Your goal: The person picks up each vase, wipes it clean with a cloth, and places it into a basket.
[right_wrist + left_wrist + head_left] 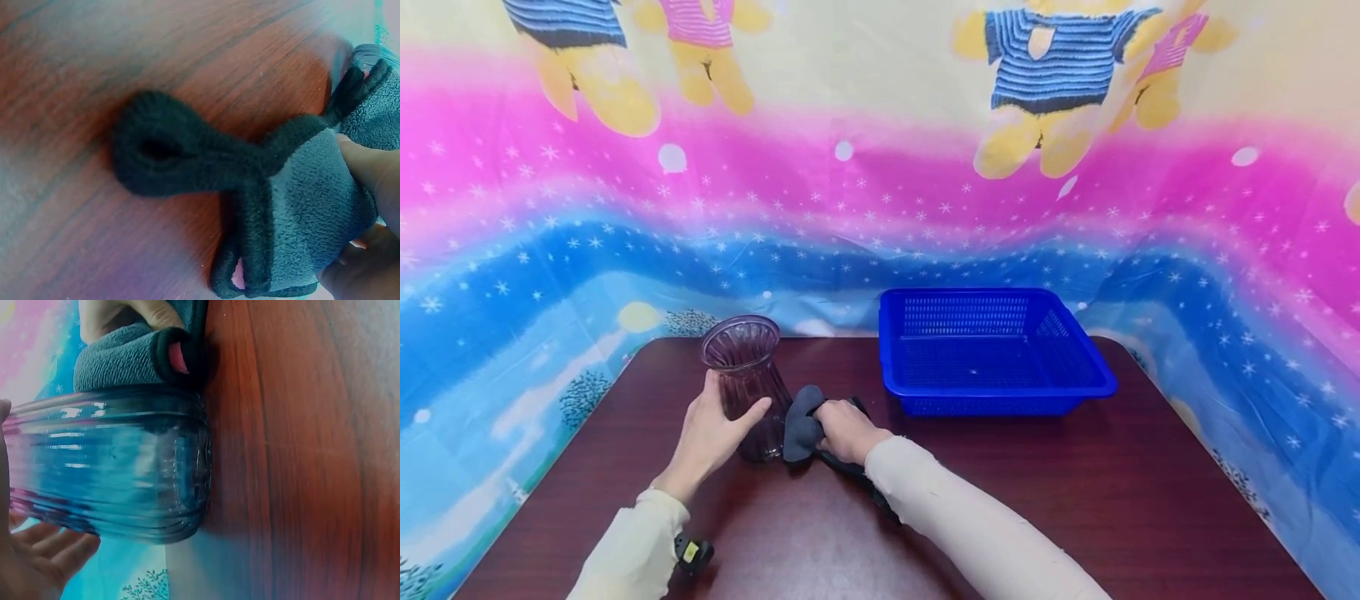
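A ribbed, purple-tinted glass vase (747, 379) with a flared rim stands upright on the table's left side. My left hand (711, 429) holds it from the left, thumb across the near side and fingers around the far side. In the left wrist view, the vase (119, 465) appears sideways, its base on the table. My right hand (847, 429) grips a folded grey cloth (803, 425) with dark edging, against the vase's lower right side. The right wrist view shows the cloth (319, 206) bunched between thumb and fingers, with a black looped end hanging free and a bit of pink inside.
A blue plastic basket (1000, 390) with perforated walls sits at the back right of the dark red-brown wooden table (1075, 500). Behind the table hangs a printed curtain (850, 208) with bears and snowflakes.
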